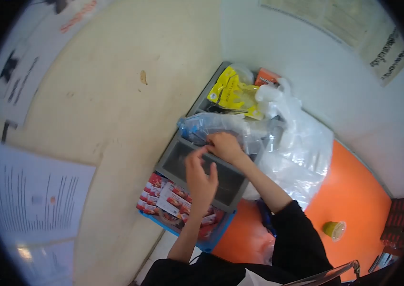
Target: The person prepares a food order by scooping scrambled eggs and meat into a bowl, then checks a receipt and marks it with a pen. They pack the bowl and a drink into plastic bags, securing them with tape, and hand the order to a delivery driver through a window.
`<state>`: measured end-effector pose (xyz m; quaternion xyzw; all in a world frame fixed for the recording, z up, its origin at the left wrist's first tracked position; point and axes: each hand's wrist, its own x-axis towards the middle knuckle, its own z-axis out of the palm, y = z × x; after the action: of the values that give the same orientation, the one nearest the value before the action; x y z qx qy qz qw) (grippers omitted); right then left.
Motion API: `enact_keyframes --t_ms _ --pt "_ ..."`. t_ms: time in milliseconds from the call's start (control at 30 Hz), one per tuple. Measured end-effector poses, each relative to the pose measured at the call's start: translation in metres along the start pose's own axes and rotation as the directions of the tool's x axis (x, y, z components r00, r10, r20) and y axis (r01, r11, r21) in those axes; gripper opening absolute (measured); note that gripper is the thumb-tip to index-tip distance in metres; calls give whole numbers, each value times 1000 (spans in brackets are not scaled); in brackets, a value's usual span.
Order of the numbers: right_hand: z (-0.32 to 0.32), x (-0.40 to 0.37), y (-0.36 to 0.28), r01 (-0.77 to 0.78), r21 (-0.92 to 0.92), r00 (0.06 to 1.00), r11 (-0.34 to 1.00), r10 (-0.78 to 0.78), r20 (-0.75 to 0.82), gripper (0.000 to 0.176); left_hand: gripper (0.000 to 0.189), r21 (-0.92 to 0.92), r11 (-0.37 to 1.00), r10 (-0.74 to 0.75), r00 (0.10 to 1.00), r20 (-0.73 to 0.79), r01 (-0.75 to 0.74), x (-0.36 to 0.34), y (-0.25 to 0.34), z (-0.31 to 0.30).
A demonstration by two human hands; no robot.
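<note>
A grey organizer (233, 202) with compartments stands against the wall. My left hand (201, 180) is over its dark middle compartment, fingers apart, with nothing visible in it. Just above and to the right, my right hand (225, 147) has its fingers curled at the clear plastic packaging (207, 125) in the compartment behind; what they grip, if anything, is hidden. A yellow packet (234, 93) lies in the far compartment. Red and white printed packets (173, 200) fill a blue-edged tray below my left hand.
White plastic bags (299, 157) lie right of the organizer on an orange surface (354, 178). A yellow-green cup (334, 230) stands farther right. Near the far wall is an orange box (266, 77). Printed sheets (35, 190) hang on the left wall. Dark red boxes (402, 221) are at the right edge.
</note>
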<state>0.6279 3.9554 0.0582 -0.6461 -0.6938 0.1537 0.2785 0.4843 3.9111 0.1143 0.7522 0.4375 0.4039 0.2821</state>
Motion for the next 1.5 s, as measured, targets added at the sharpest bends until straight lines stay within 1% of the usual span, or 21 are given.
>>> enact_keyframes --t_ms 33,200,233,333,367,433,467,533,667,733,800,833,900,967,1067,1233,1300,1333,1367,1467,1500 --pt "-13 0 0 -15 107 1000 994 16 -7 25 40 166 982 112 988 -110 -93 18 -24 3" --pt "-37 -6 20 66 613 993 787 11 -121 22 36 -461 838 -174 943 283 293 47 -69 42" --pt "-58 -8 7 -231 604 969 762 233 76 21 34 -518 780 -166 914 370 351 51 -71 48" --pt "-76 -8 -1 -62 668 920 741 302 -249 19 24 -557 722 -280 909 308 411 55 -68 57" --pt "-84 -5 -6 174 657 845 734 232 -483 26 29 -509 754 -291 906 308 416 54 -76 62" --pt "-134 -20 -32 259 878 846 402 345 -407 34 44 -451 816 -258 926 274 361 52 -78 63" --pt "-176 -41 -56 90 892 910 443 328 -255 40 62 -144 975 -166 985 45 170 52 -64 55" --pt "-239 -92 -81 -39 684 951 728 236 -197 53 68 -281 930 -225 972 74 237 39 -34 25" --pt "-326 -276 -141 -50 597 906 801 288 -310 14 102 -322 829 -177 762 623 456 -54 93 -63" --pt "-302 -352 -176 196 672 736 714 346 -582 6 116 -383 918 230 642 732 107 -124 128 -69" --pt "-239 -417 -177 497 786 672 367 410 -616 18 109 -240 969 229 607 761 -63 -197 168 -49" --pt "-196 -443 -158 346 850 709 397 483 -514 18 99 -204 967 253 639 726 -152 -229 171 -24" --pt "-136 -481 -148 -49 896 534 442 769 -351 16 76 -63 948 258 636 727 -312 -273 156 19" --pt "-141 -516 -150 -581 660 576 476 813 -79 13 55 -4 951 218 658 721 -310 -280 158 24" --pt "-99 -527 -121 -851 11 524 525 848 84 17 34 -164 982 180 714 676 -92 -276 173 -14" --pt "-138 -531 -127 -407 -280 911 870 362 -200 36 11 -348 923 77 809 583 163 -264 215 -54" --pt "-198 -554 -145 -347 -221 931 911 364 36 44 9 -410 759 -48 671 740 507 -251 196 -58" --pt "-206 -573 -135 -173 -250 984 953 179 2 42 8 -409 633 -79 581 810 657 -245 185 -55" --pt "-220 -585 -142 -289 -275 944 917 321 78 34 10 -379 632 -67 536 842 675 -244 178 -54" --pt "-262 -576 -167 -70 -276 965 959 135 224 29 9 -433 668 20 567 823 605 -243 184 -48" --pt "-267 -575 -171 -101 -434 931 895 239 277 28 8 -389 800 7 641 768 457 -243 191 -52"
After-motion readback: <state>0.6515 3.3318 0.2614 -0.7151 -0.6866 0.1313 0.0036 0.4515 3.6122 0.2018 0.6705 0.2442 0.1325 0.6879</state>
